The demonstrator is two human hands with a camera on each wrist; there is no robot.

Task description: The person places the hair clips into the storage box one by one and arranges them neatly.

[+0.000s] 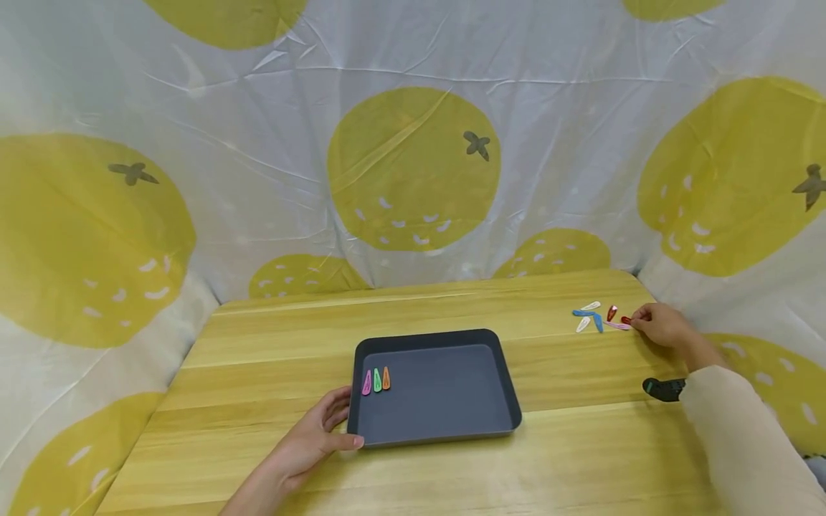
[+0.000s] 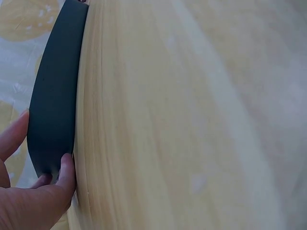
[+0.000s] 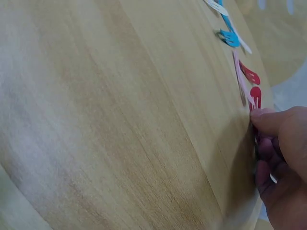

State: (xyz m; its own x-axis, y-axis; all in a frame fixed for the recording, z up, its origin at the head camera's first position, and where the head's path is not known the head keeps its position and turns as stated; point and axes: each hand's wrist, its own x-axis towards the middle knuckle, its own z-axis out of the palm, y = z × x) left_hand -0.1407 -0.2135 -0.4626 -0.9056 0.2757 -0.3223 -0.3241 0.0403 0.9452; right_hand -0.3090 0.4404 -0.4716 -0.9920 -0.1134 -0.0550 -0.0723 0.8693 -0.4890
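Note:
My left hand (image 1: pixel 317 434) grips the near left corner of a dark grey tray (image 1: pixel 445 395), thumb at the near rim and fingers along the left wall. Pink (image 1: pixel 367 383), green (image 1: pixel 377 380) and orange (image 1: pixel 386 378) snap hair clips lie side by side at the tray's left. At the far right of the table, my right hand (image 1: pixel 663 325) pinches a red hair clip (image 3: pixel 256 94) by its end. Touching or close to it is a pink hair clip (image 3: pixel 240 76), with another red hair clip (image 3: pixel 250 73) beside it. Part of the held clip is hidden by the thumb.
Blue (image 1: pixel 598 322) and white (image 1: pixel 584 325) hair clips lie left of the right hand. A black device (image 1: pixel 663 390) shows by the right sleeve (image 1: pixel 729 416). A curtain (image 1: pixel 548 165) with yellow fruit prints hangs behind the wooden table (image 1: pixel 258 358).

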